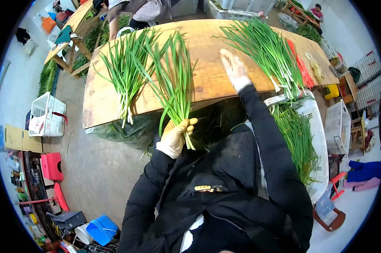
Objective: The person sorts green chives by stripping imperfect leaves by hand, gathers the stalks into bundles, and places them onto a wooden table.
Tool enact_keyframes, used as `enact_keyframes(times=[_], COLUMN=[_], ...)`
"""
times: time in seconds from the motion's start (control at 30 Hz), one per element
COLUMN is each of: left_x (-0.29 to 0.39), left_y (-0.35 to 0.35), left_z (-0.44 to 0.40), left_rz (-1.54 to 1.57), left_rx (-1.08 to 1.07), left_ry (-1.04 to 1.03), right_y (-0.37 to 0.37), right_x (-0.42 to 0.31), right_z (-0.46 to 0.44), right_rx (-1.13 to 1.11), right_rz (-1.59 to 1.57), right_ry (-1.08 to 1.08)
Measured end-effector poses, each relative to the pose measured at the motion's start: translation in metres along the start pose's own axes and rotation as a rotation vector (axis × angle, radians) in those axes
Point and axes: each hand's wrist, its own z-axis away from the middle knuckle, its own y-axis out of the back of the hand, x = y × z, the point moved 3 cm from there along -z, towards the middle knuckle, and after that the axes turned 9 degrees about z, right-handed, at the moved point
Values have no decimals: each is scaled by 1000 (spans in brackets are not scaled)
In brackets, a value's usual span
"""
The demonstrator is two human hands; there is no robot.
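A blue bucket (pixel 101 230) sits beside a white bucket (pixel 83 234).

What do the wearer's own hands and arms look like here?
The left hand wears a yellowish glove with a whitish cuff; the right hand, a pale glove. Both long sleeves are black, without clear markings.

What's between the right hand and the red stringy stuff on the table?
In the head view, first a bit of bare tabletop, then the heap of green stalks, lies between the right hand and the red strips.
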Motion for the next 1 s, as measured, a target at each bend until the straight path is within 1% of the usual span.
enact_keyframes(times=[0.03,0.1,0.13,0.17,0.23,0.3,0.33,0.37,0.43,0.47,0.5,0.53,0.57,0.63,0.67,0.7,0.77,0.83,0.87,0.9,0.97,1.0], left_x=[4,16,21,26,32,32,30,27,16,12,8,4,-2,-13,-17,-19,-20,-21,-21,-21,-22,-20], left_y=[-2,-7,-10,-11,-13,-12,-10,-9,-7,-9,-13,-17,-18,-10,-7,-5,-4,-6,-6,-6,-4,-4], left_z=[2,4,5,6,6,4,1,-2,-8,-9,-10,-12,-14,-21,-23,-23,-21,-18,-16,-15,-13,-11], left_rz=[-1,-44,-36,-35,-3,-9,-15,-19,-25,-35,-46,-109,-109,-198,-233,-230,-296,-292,-269,-249,-212,-217], left_rx=[2,-42,-71,-63,-35,-41,-36,-32,-11,27,63,162,156,262,266,267,214,226,226,225,243,232], left_ry=[-11,-47,-57,-69,-42,-46,-40,-32,0,-3,-6,-41,-31,-93,-130,-130,-165,-193,-214,-233,-217,-200], right_y=[-17,-59,-64,-70,-64,-40,-23,-1,39,49,54,60,69,80,68,53,20,-4,-9,-14,-3,14], right_x=[23,68,67,60,14,-21,-39,-55,-66,-69,-69,-77,-88,-113,-117,-121,-111,-99,-94,-86,-65,-58], right_z=[-22,-48,-49,-45,-24,22,43,56,68,68,64,57,47,34,29,25,18,11,7,3,-17,-18], right_rx=[-49,-2,-155,-160,-343,-524,-665,-800,-1175,-958,-681,-476,-274,-77,-97,-140,-184,-295,-330,-211,-9,62], right_rz=[150,153,84,76,-44,-13,-296,-580,-441,-697,-685,-646,-601,-272,-91,56,142,101,30,62,-324,-501], right_ry=[-104,-67,-122,-110,258,452,475,485,242,219,212,228,246,535,602,581,570,550,476,449,411,282])
